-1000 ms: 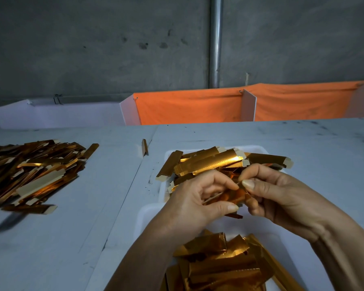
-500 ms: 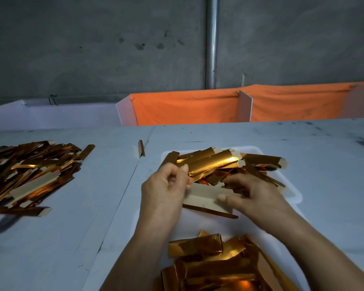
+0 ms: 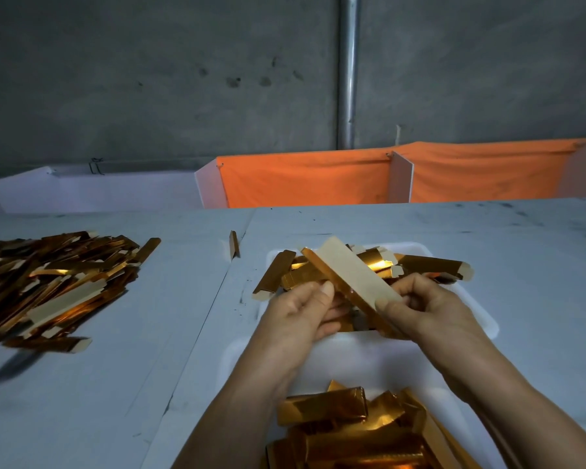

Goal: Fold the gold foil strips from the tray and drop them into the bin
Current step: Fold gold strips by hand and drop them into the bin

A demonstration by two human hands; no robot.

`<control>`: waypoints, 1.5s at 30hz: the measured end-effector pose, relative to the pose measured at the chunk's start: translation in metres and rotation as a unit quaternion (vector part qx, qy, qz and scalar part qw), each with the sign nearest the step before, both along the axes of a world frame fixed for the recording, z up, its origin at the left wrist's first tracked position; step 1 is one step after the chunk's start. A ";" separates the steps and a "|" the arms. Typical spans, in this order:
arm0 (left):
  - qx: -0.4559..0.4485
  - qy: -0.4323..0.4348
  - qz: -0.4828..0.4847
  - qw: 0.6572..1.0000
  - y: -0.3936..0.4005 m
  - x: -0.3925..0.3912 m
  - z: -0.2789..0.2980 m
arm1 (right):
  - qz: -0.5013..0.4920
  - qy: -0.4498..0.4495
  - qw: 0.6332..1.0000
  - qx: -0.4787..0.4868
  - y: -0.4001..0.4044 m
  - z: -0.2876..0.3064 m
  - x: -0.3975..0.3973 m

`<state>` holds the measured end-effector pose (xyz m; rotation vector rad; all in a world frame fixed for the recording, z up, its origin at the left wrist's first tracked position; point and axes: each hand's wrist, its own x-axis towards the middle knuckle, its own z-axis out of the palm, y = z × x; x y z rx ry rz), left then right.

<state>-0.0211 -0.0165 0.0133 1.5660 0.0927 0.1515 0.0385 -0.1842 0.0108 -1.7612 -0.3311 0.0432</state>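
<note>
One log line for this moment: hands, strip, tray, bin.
hands: left and right grip one strip | strip: unfolded, pale side up | tray: strips left | bin: folded pieces

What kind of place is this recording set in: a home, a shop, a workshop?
Most likely a small workshop or factory hand-assembly bench. A bare concrete wall stands behind long white work tables, a large heap of gold foil strips lies ready, and both hands work one strip over a white tray.

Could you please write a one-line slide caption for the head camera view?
Both hands, left and right, hold a gold foil strip above the white tray.
</note>
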 end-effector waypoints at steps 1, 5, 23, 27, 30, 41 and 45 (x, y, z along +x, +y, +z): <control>-0.020 -0.006 -0.014 1.000 0.001 0.000 0.001 | -0.001 0.001 1.000 -0.014 0.001 0.000 -0.001; -0.071 -0.021 -0.073 0.995 0.003 -0.002 0.000 | -0.027 -0.078 0.987 -0.138 0.008 0.000 -0.007; 0.023 -0.014 -0.091 0.996 0.002 -0.003 -0.005 | 0.154 0.052 0.987 -0.008 0.004 0.002 -0.009; 0.028 -0.012 -0.099 0.995 0.001 -0.004 -0.003 | 0.143 0.079 0.986 0.009 0.004 0.002 -0.007; 0.034 -0.005 -0.116 0.993 0.000 -0.004 -0.003 | 0.144 0.093 0.985 0.003 0.004 0.001 -0.005; 0.021 -0.001 -0.117 0.993 0.004 -0.003 -0.002 | 0.122 0.077 0.990 -0.006 0.005 -0.001 -0.004; -0.070 0.014 -0.119 0.990 0.007 -0.003 -0.001 | 0.120 0.077 0.990 -0.011 0.005 -0.001 -0.003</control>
